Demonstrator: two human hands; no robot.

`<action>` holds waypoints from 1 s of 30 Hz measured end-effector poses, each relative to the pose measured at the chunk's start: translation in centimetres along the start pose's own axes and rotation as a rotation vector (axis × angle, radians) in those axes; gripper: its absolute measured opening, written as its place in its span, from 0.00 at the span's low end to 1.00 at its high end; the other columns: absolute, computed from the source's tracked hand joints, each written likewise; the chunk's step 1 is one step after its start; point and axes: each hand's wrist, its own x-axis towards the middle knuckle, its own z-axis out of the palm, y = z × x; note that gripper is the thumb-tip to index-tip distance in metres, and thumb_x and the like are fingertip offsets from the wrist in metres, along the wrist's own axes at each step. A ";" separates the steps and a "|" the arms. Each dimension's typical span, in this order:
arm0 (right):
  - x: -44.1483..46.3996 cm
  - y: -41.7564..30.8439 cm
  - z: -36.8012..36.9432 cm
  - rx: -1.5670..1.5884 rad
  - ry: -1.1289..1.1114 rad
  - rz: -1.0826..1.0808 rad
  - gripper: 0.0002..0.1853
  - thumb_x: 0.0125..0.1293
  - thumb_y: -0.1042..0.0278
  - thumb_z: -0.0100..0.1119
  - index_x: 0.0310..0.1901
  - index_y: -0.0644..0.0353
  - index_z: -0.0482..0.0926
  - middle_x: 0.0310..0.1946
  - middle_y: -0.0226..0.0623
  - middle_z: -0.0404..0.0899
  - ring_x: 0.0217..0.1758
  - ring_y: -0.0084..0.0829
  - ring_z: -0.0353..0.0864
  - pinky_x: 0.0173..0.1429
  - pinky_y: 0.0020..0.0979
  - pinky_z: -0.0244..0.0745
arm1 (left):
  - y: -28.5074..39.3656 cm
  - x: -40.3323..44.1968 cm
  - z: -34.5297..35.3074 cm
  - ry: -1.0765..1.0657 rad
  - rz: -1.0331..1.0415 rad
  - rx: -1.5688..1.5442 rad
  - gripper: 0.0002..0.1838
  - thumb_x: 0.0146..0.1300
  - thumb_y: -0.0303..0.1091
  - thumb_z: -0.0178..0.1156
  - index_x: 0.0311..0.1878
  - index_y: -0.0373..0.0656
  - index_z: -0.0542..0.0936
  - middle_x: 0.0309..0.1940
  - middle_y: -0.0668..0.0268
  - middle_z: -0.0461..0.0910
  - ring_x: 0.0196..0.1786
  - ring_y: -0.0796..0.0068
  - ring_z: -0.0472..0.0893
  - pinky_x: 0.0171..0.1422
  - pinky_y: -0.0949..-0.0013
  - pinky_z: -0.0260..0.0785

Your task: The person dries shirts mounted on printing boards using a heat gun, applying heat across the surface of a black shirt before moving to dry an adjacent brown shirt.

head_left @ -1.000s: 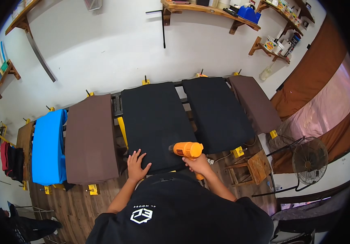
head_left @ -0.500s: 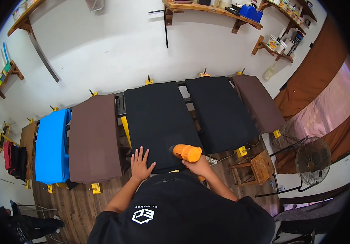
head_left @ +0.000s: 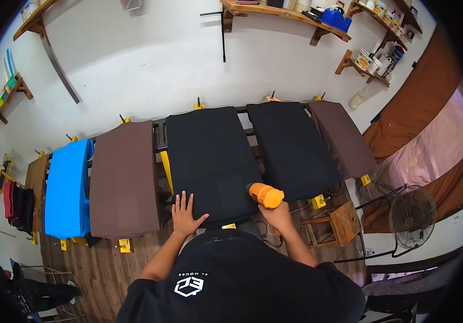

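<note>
A black shirt (head_left: pixel 210 156) is stretched flat over the board in front of me. My left hand (head_left: pixel 186 216) lies on its lower left edge, fingers stretched out and spread. In my right hand (head_left: pixel 277 216) is an orange heat gun (head_left: pixel 266 195), gripped by its handle. The gun sits above the lower right edge of that shirt, its dark nozzle toward the upper left. Just right of the gun lies a second black shirt (head_left: pixel 293 153) on its own board. My fingers hide most of the gun's handle.
To the left are a brown shirt (head_left: pixel 122 183) and a blue shirt (head_left: pixel 67 191) on boards; another brown shirt (head_left: pixel 343 137) is at far right. A wooden stool (head_left: pixel 344 222) and a standing fan (head_left: pixel 412 215) are at right. Shelves (head_left: pixel 285 15) hang on the wall. A person (head_left: pixel 43 293) is at lower left.
My right hand has moved the heat gun to the right, from over the shirt's lower middle to its right edge. My left hand stays on the lower left edge.
</note>
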 end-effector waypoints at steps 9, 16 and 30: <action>0.7 -2.2 3.3 0.108 -0.323 0.132 0.23 0.62 0.60 0.81 0.53 0.65 0.87 0.44 0.46 0.93 0.49 0.51 0.93 0.54 0.43 0.87 | 0.2 -0.3 0.3 -0.030 -0.014 0.061 0.63 0.61 0.83 0.61 0.89 0.49 0.59 0.91 0.52 0.47 0.91 0.42 0.47 0.84 0.30 0.50; 1.2 -0.5 4.4 -0.043 -0.150 -0.297 0.24 0.61 0.59 0.81 0.54 0.65 0.86 0.48 0.49 0.92 0.55 0.52 0.91 0.59 0.45 0.86 | 0.4 -0.3 0.2 0.002 -0.012 0.075 0.62 0.61 0.82 0.62 0.89 0.50 0.60 0.91 0.51 0.49 0.90 0.42 0.49 0.83 0.31 0.53; 0.9 2.1 1.4 -0.116 0.052 -0.240 0.23 0.62 0.58 0.79 0.53 0.64 0.87 0.44 0.51 0.92 0.52 0.51 0.93 0.55 0.46 0.87 | 1.1 0.6 0.1 0.004 -0.067 0.078 0.60 0.61 0.82 0.61 0.85 0.46 0.66 0.89 0.50 0.55 0.89 0.41 0.54 0.83 0.22 0.44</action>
